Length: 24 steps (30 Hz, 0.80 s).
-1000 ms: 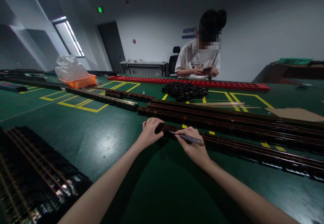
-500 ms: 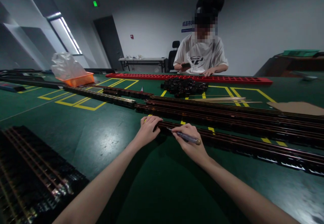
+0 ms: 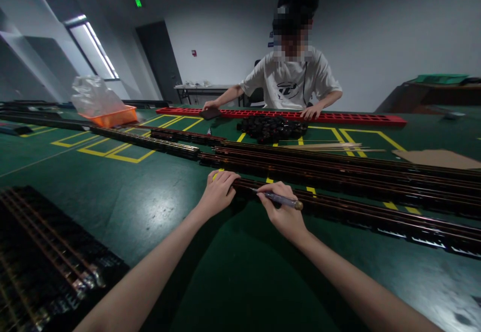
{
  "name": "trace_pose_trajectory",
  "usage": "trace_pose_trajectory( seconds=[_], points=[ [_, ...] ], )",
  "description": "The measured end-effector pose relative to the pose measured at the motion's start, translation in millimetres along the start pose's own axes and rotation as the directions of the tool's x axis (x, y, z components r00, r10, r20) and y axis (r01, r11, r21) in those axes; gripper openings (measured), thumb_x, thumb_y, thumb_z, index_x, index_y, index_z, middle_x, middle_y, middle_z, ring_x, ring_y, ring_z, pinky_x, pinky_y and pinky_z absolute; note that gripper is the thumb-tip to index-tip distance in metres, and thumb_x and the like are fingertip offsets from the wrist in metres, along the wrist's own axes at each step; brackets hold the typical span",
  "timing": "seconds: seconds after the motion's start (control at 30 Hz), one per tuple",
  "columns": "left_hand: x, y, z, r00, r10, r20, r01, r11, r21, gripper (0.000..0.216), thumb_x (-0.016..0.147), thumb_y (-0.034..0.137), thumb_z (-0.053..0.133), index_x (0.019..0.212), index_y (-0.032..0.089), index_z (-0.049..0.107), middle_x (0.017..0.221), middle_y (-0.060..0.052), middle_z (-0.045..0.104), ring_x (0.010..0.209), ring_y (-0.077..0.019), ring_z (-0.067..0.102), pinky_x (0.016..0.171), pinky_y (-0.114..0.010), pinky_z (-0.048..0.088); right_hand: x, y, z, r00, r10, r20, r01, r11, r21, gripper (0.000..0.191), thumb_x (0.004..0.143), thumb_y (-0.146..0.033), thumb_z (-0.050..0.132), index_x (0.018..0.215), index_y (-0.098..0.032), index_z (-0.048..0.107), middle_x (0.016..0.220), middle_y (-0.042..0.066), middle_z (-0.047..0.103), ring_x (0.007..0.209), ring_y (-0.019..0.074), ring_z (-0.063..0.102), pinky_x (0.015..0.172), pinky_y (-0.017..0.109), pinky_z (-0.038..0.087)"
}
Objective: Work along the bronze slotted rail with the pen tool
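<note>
My left hand (image 3: 220, 190) is closed over the left end of a long black strip (image 3: 338, 206) with copper-coloured lines. The fingers lie across its top and the thumb is on the near side. In my right hand (image 3: 283, 212) is a slim pen-shaped tool (image 3: 280, 199) with a translucent handle and a thin pointed tip. Its tip points left, at the near side of the strip close to my left hand; whether it touches cannot be made out. The strip runs off to the right across the green table (image 3: 161, 237).
Several similar strips (image 3: 319, 169) lie just beyond, and a stack (image 3: 45, 252) is at lower left. Farther off are a black heap (image 3: 268, 128), thin sticks (image 3: 326, 147), cardboard (image 3: 436, 158), an orange basket (image 3: 116, 117) and a red rack (image 3: 361, 117). A co-worker (image 3: 296, 79) stands opposite.
The co-worker's hand with a dark flat object has reached out to the red rack, toward my left. My tool lies slightly flatter, its tip still by the strip. My left hand stays put.
</note>
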<state>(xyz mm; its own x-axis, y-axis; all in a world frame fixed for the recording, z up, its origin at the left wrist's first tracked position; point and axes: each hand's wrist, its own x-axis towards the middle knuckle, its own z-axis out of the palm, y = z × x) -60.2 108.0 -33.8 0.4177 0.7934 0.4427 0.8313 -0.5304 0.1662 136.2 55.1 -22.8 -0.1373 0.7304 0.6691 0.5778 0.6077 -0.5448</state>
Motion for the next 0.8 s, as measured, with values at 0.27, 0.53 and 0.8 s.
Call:
trace_pose_trajectory(
  seconds=[0.27, 0.53, 0.8],
  points=[
    [-0.5, -1.4, 2.0, 1.0, 0.019, 0.009, -0.019, 1.0, -0.009, 0.04, 0.079, 0.008, 0.037, 0.112, 0.02, 0.054, 0.117, -0.007, 0.062, 0.113, -0.0217, 0.053, 0.109, -0.046, 0.02, -1.0, 1.9, 2.3, 0.998, 0.005, 0.058, -0.005, 1.0, 0.001, 0.006, 0.085, -0.02, 0.057, 0.083, -0.023, 0.062, 0.083, 0.002, 0.068, 0.082, 0.0203, 0.06, 0.076, 0.037, 0.042],
    [-0.6, -1.6, 3.0, 0.999, 0.039, -0.009, -0.039, 0.998, 0.04, 0.045, 0.076, 0.004, 0.034, 0.115, 0.017, 0.054, 0.116, -0.009, 0.063, 0.114, -0.0227, 0.053, 0.11, -0.047, 0.021, 0.0, 0.3, 1.1, 0.997, 0.017, 0.069, -0.018, 1.0, 0.007, 0.007, 0.084, -0.018, 0.058, 0.084, -0.023, 0.063, 0.084, 0.002, 0.069, 0.082, 0.0197, 0.06, 0.076, 0.037, 0.041],
    [-1.6, -6.0, 7.1, 0.995, 0.074, -0.061, -0.072, 0.997, 0.035, 0.052, 0.071, -0.002, 0.033, 0.115, 0.016, 0.054, 0.114, -0.008, 0.063, 0.113, -0.0209, 0.052, 0.11, -0.044, 0.026, -0.4, 1.2, 1.8, 0.998, 0.021, 0.066, -0.023, 0.999, 0.025, 0.005, 0.085, -0.021, 0.059, 0.085, -0.024, 0.063, 0.084, 0.002, 0.069, 0.082, 0.0198, 0.061, 0.076, 0.037, 0.042]
  ],
)
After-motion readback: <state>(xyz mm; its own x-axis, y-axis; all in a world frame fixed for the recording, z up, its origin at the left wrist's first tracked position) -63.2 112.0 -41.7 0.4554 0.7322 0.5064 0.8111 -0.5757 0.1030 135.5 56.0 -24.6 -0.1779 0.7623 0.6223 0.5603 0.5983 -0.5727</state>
